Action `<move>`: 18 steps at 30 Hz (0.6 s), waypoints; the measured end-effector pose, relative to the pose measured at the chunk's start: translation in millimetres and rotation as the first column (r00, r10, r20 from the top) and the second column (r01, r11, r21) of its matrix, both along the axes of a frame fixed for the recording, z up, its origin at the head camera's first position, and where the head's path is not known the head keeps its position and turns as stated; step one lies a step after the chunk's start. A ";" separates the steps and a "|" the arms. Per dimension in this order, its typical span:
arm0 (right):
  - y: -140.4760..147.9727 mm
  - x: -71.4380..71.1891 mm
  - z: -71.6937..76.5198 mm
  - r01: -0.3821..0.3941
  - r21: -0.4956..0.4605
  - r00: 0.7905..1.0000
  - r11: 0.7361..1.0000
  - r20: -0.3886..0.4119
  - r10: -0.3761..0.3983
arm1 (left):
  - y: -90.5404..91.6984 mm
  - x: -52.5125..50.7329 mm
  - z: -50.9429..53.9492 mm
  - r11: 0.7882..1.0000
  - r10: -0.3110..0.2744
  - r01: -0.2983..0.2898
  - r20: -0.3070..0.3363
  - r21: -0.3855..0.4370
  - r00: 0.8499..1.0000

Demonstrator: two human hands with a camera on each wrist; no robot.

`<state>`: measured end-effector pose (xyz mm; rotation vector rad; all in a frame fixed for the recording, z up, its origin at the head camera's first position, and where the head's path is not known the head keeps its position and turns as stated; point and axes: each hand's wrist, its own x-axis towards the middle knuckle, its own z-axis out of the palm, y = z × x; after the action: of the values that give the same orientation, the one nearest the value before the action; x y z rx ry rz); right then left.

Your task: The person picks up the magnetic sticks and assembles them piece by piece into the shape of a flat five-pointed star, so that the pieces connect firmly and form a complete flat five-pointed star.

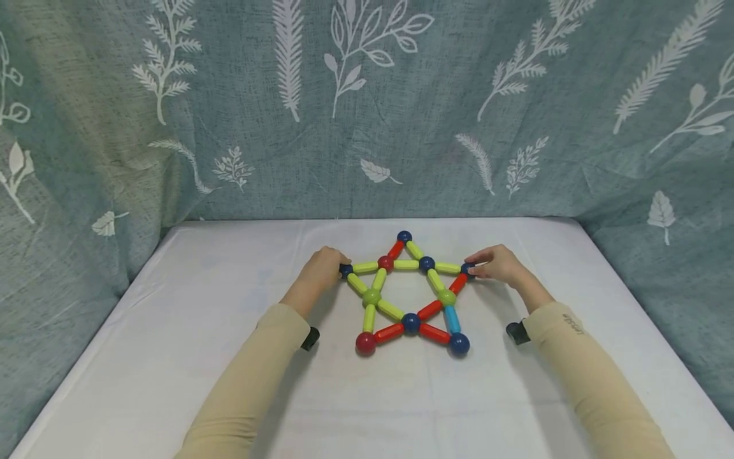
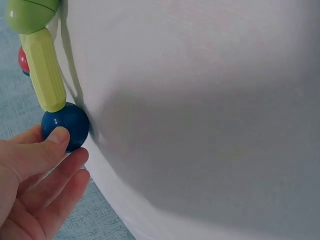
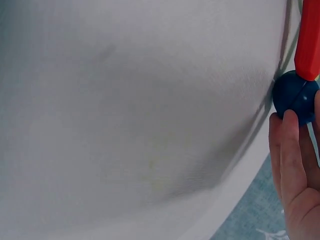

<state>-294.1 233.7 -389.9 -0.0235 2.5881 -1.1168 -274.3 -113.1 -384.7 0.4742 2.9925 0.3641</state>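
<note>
A star of magnetic sticks and balls [image 1: 406,264] lies on the white tabletop, with lime, red and light blue sticks between blue, red and green balls. My left hand [image 1: 323,271] pinches the blue ball [image 2: 70,125] at the star's left point. In the left wrist view the thumb presses on that ball, and a lime stick [image 2: 45,70] runs from it to a green ball [image 2: 32,15]. At the right point, my right hand [image 1: 497,264] grips another blue ball [image 3: 292,95], which joins a red stick [image 3: 308,42]. Part of this hand is cut off in the right wrist view.
White cloth covers the table [image 1: 229,280]. Behind it hangs a blue-green curtain [image 1: 373,172] with white leaf prints, which also comes down at both sides. The near corners of the star hold a red ball [image 1: 366,343] and a blue ball [image 1: 459,344].
</note>
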 end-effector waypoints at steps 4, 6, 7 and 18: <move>0.7 1.3 -2.4 0.002 0.004 1.000 1.000 0.000 -0.002 | 0.9 1.3 -1.1 1.000 0.010 -0.010 0.024 -0.009 1.000; 1.4 2.1 -2.9 -0.002 0.009 1.000 1.000 -0.005 0.002 | 1.1 2.5 -1.4 1.000 0.015 -0.015 0.027 -0.013 1.000; 1.6 2.2 -3.0 -0.005 0.013 1.000 1.000 -0.006 0.005 | 1.0 3.1 -1.5 1.000 0.014 -0.014 0.026 -0.014 1.000; 1.8 4.9 -4.3 -0.009 0.008 0.999 1.000 0.031 0.009 | -3.1 7.4 -4.0 1.000 -0.015 0.014 0.022 0.004 1.000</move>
<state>-289.2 235.5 -394.2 -0.0156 2.5626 -1.0950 -266.9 -116.2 -388.8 0.4888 2.9663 0.3708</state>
